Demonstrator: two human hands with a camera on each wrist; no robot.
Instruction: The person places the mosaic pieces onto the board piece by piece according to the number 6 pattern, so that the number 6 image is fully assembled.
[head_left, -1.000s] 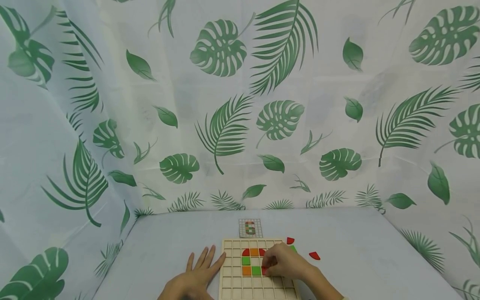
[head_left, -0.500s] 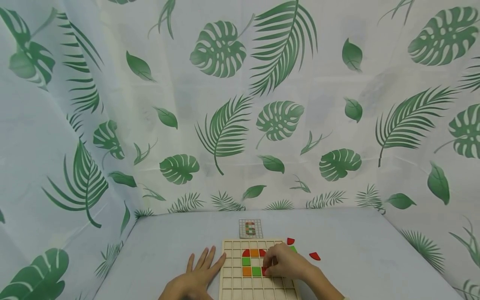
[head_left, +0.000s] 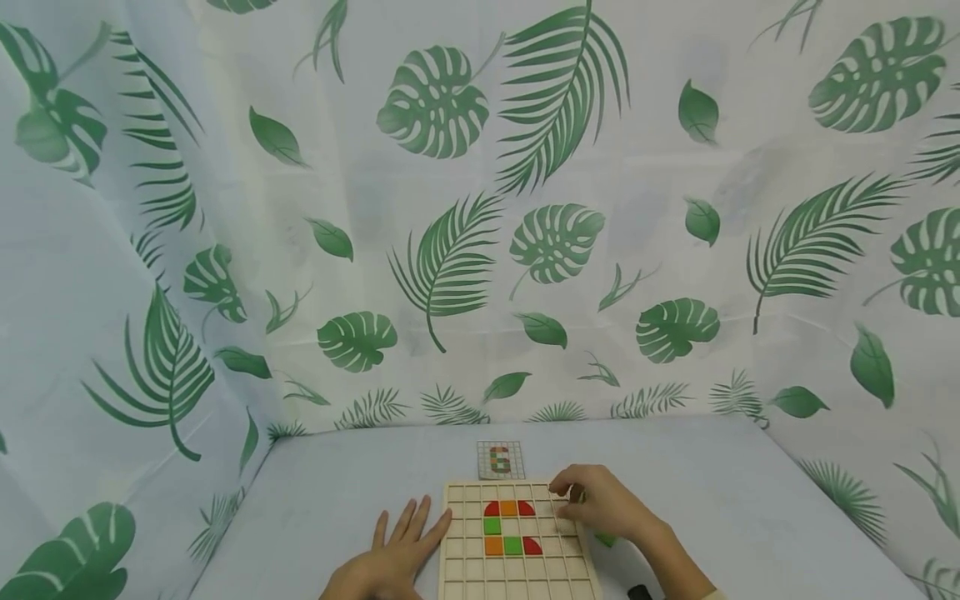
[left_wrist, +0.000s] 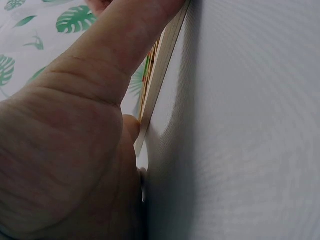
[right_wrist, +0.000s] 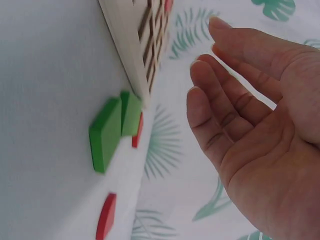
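A wooden grid board (head_left: 468,573) lies on the table, with red, orange and green tiles set in its cells in a C-like outline. At that outline's lower right end sits a red quarter-round tile (head_left: 532,547). My left hand (head_left: 386,557) rests flat beside the board, fingers spread and straight, thumb at its left edge. Over the board's right edge, my right hand (head_left: 606,502) hovers with loosely bent fingers and nothing in them. Below it, in the right wrist view, lie two green tiles (right_wrist: 106,134) and two red tiles (right_wrist: 106,216), off the board.
Behind the board lies a small gridded card (head_left: 499,460) printed with a coloured figure 6. A small black object (head_left: 640,592) shows at the bottom edge beside the right forearm. A leaf-print cloth (head_left: 480,267) hangs around the table's back and sides.
My right hand has let go of the red quarter-round tile, which stays in its cell, and has moved up and right to the board's edge. The left hand stays put.
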